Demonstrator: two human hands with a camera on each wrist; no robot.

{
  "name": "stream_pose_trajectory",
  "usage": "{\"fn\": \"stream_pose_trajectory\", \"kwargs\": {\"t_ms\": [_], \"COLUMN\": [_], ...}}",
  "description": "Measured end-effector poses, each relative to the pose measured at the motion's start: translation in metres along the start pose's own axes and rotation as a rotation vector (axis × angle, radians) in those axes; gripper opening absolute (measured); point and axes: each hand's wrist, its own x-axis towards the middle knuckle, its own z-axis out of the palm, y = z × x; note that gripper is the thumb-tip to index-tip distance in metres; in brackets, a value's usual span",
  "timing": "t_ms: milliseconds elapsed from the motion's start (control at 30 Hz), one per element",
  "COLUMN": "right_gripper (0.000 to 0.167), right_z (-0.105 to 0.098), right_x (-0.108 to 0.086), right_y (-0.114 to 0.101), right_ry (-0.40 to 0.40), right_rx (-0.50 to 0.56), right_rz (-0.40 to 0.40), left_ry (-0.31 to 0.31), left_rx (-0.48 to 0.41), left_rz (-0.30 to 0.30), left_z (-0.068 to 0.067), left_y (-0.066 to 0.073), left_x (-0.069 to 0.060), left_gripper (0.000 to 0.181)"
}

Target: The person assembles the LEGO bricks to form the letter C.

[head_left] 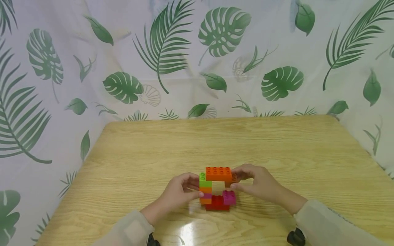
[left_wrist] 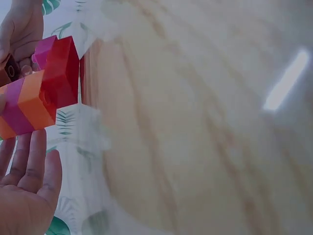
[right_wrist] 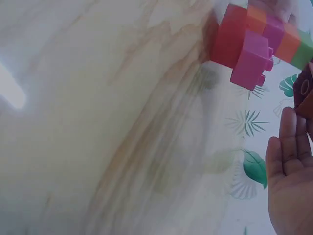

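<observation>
My left hand [head_left: 181, 188] grips the left side of a toy brick build, its thumb on a column of orange and purple bricks [left_wrist: 22, 103] with a green brick [head_left: 205, 183] on top. At the base lies a red brick [head_left: 217, 206], with a magenta brick [head_left: 229, 198] on its right end. An orange brick [head_left: 218, 174] spans the top, from the green brick rightward. Under its right end, a brown-orange brick [head_left: 234, 178] is pinched by my right hand [head_left: 261, 181]. Between the brown-orange and magenta bricks a gap shows. Whether the brown-orange brick is joined to the orange one, I cannot tell.
The build stands on a wood-grain table [head_left: 147, 150], near its front middle. Behind and beside the table hangs a white cloth [head_left: 184, 92] printed with green leaves. Both forearms wear light sleeves [head_left: 323, 218], and dark straps or devices [head_left: 296, 236] show at the wrists.
</observation>
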Motion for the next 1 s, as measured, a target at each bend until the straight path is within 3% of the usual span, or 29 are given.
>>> {"fn": "stream_pose_trajectory", "kwargs": {"t_ms": [167,367,800,1000], "right_gripper": [0.041,0.040,0.048,0.051], "right_z": [0.010,0.023,0.034,0.034], "right_x": [0.009,0.019,0.025,0.027], "right_y": [0.007,0.018,0.025,0.026], "right_ry": [0.061,0.161,0.162,0.138], "right_rx": [0.148,0.248,0.088,0.034], "right_rz": [0.172,0.256,0.430,0.430], "left_ry": [0.032,0.075,0.134,0.142], "left_rx": [-0.020,-0.008,0.037,0.053], "left_rz": [-0.053,-0.116,-0.151,-0.150], "left_z": [-0.001,0.001,0.004,0.004], "left_y": [-0.004,-0.005,-0.010,-0.009], "left_x": [0.007,0.017,0.026,0.027], "left_gripper": [0.043,0.052,0.046,0.047]}}
